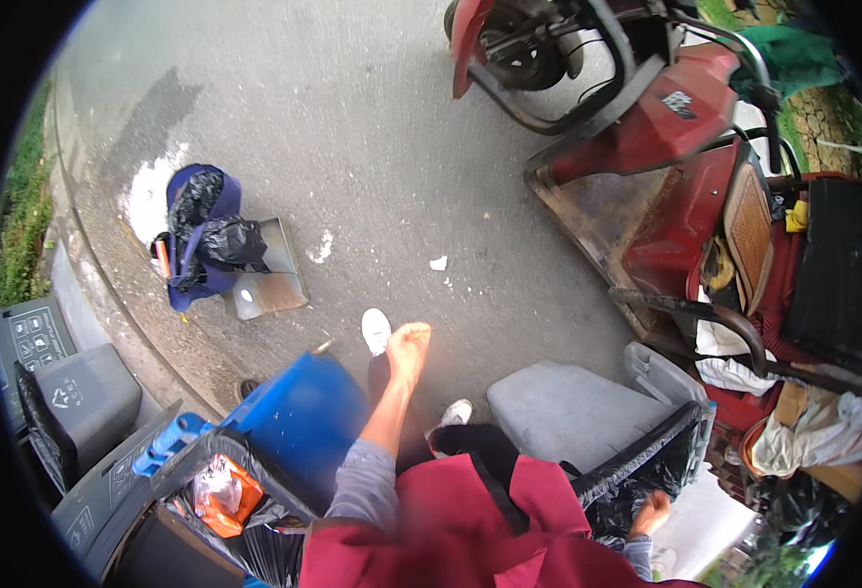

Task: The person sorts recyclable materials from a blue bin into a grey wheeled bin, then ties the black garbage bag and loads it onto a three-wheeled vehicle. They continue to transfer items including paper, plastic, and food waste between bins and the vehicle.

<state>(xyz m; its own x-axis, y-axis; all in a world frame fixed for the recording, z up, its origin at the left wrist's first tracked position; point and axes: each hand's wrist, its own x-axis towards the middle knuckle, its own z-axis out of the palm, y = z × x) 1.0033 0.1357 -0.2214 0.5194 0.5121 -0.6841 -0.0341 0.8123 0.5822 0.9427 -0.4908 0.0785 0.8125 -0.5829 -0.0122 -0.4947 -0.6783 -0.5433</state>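
My left hand (409,354) is in front of my body above the asphalt, fingers curled in, with nothing visible in it. To its left stands a blue wheeled bin (302,430), open and lined with black plastic; an orange plastic bag (231,496) lies inside. My right hand (650,514) is lower right, at the mouth of a grey wheeled bin (570,411) with a black liner (644,474). Whether its fingers grip the liner or the bin's edge is not clear. A pale panel (703,522), perhaps the bin's lid, shows beside that hand.
A red cargo tricycle (673,213) stands at the right. On the road at left are a metal dustpan (273,290) and a blue-purple bag (203,264) holding black plastic bags. More grey bins (92,389) line the kerb (100,272). White scraps (439,263) lie on the asphalt.
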